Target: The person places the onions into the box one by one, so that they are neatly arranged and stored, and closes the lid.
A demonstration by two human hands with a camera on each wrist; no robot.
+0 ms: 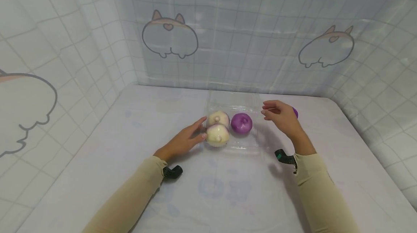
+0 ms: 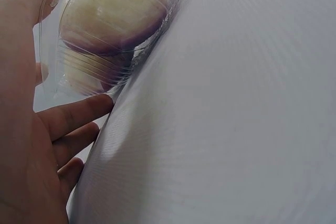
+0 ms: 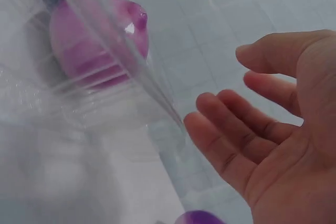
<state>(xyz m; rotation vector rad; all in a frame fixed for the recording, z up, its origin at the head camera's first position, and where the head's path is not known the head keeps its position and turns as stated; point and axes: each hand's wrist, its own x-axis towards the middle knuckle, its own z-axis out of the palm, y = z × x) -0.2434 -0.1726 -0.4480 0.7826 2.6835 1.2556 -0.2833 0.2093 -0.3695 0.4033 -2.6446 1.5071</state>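
A clear plastic clamshell box (image 1: 242, 146) lies on the table with its lid (image 1: 234, 100) tipped back. Inside, two cream bulbs with purple edges, a rear one (image 1: 219, 117) and a front one (image 1: 217, 136), sit along the left side, and a glossy purple onion (image 1: 241, 123) sits to their right. My left hand (image 1: 182, 140) rests against the box's left wall, fingers spread and thumb nearer me. Beyond the right wall my right hand (image 1: 281, 117) hovers with loosely bent fingers, fingertips close to the plastic edge, nothing in its grasp.
Another purple object (image 1: 295, 112) lies just right of my right hand, mostly hidden behind it. A white patterned cloth (image 1: 211, 197) covers the table. Tile-patterned curtains (image 1: 247, 45) with cartoon animals rise at the back and both sides.
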